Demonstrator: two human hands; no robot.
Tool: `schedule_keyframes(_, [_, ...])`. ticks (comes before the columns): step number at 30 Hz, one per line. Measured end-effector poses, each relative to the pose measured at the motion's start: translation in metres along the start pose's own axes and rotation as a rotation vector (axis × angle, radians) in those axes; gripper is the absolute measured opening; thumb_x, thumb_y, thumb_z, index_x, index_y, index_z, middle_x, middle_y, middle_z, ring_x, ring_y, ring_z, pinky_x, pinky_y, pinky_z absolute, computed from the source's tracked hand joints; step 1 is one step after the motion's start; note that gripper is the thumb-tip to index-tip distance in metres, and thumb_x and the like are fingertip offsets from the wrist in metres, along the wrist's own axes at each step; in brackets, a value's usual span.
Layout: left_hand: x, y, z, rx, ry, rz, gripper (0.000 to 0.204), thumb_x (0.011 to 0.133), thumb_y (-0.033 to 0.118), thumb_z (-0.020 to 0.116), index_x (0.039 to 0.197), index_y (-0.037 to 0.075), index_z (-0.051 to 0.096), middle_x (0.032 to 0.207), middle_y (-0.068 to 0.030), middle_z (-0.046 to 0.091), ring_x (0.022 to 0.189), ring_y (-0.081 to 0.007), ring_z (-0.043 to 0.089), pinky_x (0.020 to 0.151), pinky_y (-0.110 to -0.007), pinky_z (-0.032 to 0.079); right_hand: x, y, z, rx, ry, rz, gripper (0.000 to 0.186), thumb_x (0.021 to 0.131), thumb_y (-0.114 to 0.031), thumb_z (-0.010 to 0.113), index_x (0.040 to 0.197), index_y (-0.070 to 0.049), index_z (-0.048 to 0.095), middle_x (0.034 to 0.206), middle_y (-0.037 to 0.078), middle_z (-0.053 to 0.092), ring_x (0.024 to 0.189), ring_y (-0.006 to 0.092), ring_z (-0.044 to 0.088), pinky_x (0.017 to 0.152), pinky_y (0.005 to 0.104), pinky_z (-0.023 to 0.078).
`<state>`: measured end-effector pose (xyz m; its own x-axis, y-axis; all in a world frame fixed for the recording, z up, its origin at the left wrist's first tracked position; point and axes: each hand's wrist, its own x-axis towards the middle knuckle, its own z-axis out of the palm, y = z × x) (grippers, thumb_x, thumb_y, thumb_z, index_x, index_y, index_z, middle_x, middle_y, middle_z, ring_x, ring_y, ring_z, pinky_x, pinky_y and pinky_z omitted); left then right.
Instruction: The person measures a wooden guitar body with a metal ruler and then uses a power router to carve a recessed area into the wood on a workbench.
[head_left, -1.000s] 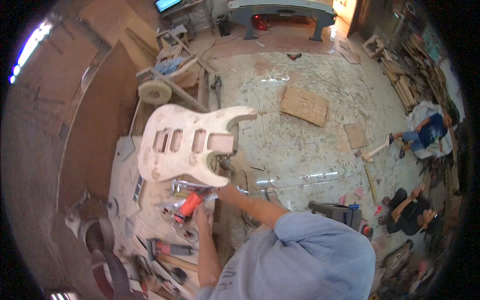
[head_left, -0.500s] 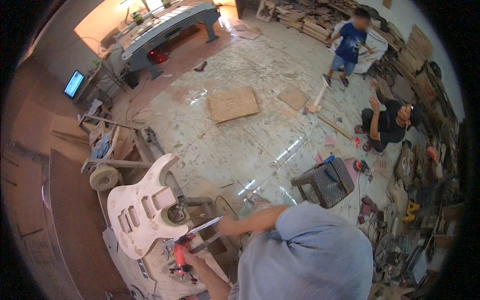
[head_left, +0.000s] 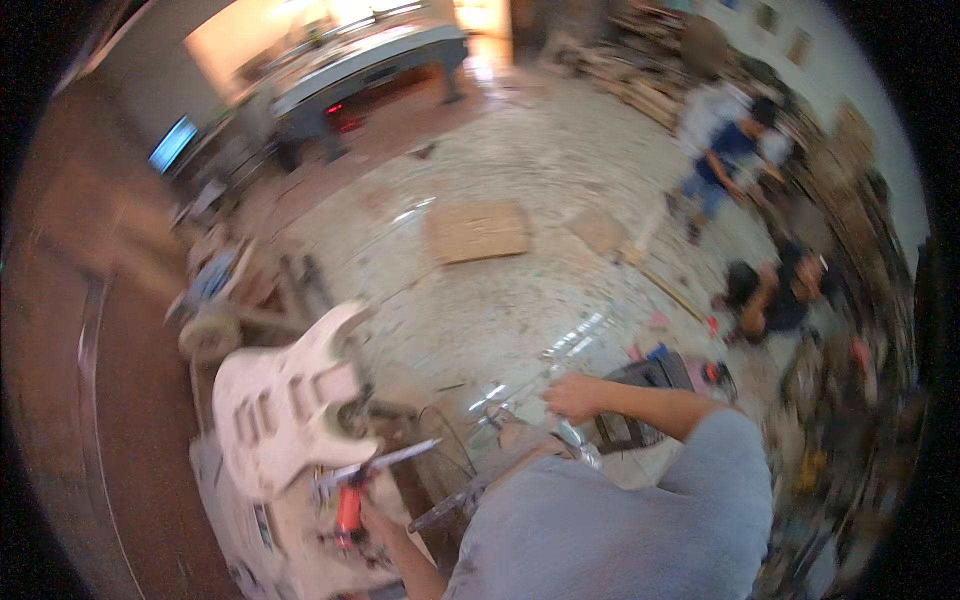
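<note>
My left hand (head_left: 377,513) is closed around a red cylindrical tool (head_left: 349,512) with dark fittings at its base. Just above it, a long pale metal strip (head_left: 395,455) slants up to the right past the pale wooden guitar body (head_left: 262,385). Cut pockets show in the body's face. My right hand (head_left: 572,398) is raised away from the strip, over the floor, its fingers curled in. Blur hides whether anything is inside the fist. Below that hand lies something clear and shiny (head_left: 588,452).
The guitar body rests on a dusty workbench (head_left: 215,480). A dark stool (head_left: 650,372) stands beyond my right arm. A wooden board (head_left: 478,232) lies on the tiled floor. At right, two people, one in blue (head_left: 728,160) and one crouching in black (head_left: 785,295), are near stacked wood (head_left: 850,200).
My right hand has left the strip's end and moved right and upward. My left hand stays at the red tool. The person in blue now bends toward the crouching person.
</note>
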<state>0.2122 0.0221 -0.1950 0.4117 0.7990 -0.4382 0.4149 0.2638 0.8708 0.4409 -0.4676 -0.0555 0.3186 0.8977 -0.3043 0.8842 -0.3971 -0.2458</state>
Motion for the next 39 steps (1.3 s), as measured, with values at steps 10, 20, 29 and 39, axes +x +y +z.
schedule_keyframes(10, [-0.136, 0.126, -0.046, 0.096, 0.162, 0.468, 0.033, 0.106, 0.028, 0.061, 0.111, -0.003, 0.071, 0.101, -0.0099, 0.072, 0.084, -0.0168, 0.066, 0.076, -0.029, 0.05, 0.037, -0.072, -0.021, 0.194, 0.216, -0.077, 0.026, 0.063, -0.017, 0.074, 0.088, -0.008, 0.072, 0.099, 0.014, 0.064, 0.094, 0.0352, 0.064, 0.077, 0.0467, 0.054])
schedule_keyframes(20, [-0.221, 0.22, -0.031, -0.171, 0.859, 1.318, 0.03, 0.107, 0.023, 0.059, 0.085, 0.006, 0.047, 0.085, -0.0024, 0.047, 0.078, -0.0128, 0.044, 0.071, -0.032, 0.04, 0.138, -0.139, -0.104, 0.633, 0.617, -0.374, 0.027, 0.062, -0.007, 0.079, 0.081, -0.005, 0.06, 0.082, 0.01, 0.056, 0.072, 0.0275, 0.059, 0.062, 0.0374, 0.047])
schedule_keyframes(29, [-0.239, 0.24, 0.021, -0.367, 0.146, 0.88, 0.046, 0.109, 0.036, 0.058, 0.129, -0.006, 0.057, 0.112, -0.013, 0.07, 0.103, -0.0168, 0.064, 0.093, -0.035, 0.051, 0.133, -0.186, -0.117, 0.936, 0.465, -0.266, 0.041, 0.093, -0.039, 0.078, 0.096, -0.002, 0.061, 0.076, 0.011, 0.059, 0.069, 0.0216, 0.058, 0.065, 0.0375, 0.047])
schedule_keyframes(39, [-0.169, 0.346, 0.064, -0.213, 0.007, 1.184, 0.03, 0.105, 0.019, 0.061, 0.125, -0.001, 0.07, 0.111, -0.0167, 0.076, 0.098, -0.0278, 0.074, 0.089, -0.038, 0.056, 0.174, -0.125, -0.273, 1.088, 0.522, -0.186, 0.03, 0.098, -0.026, 0.074, 0.11, 0.002, 0.074, 0.094, 0.008, 0.077, 0.086, 0.016, 0.072, 0.073, 0.0324, 0.059])
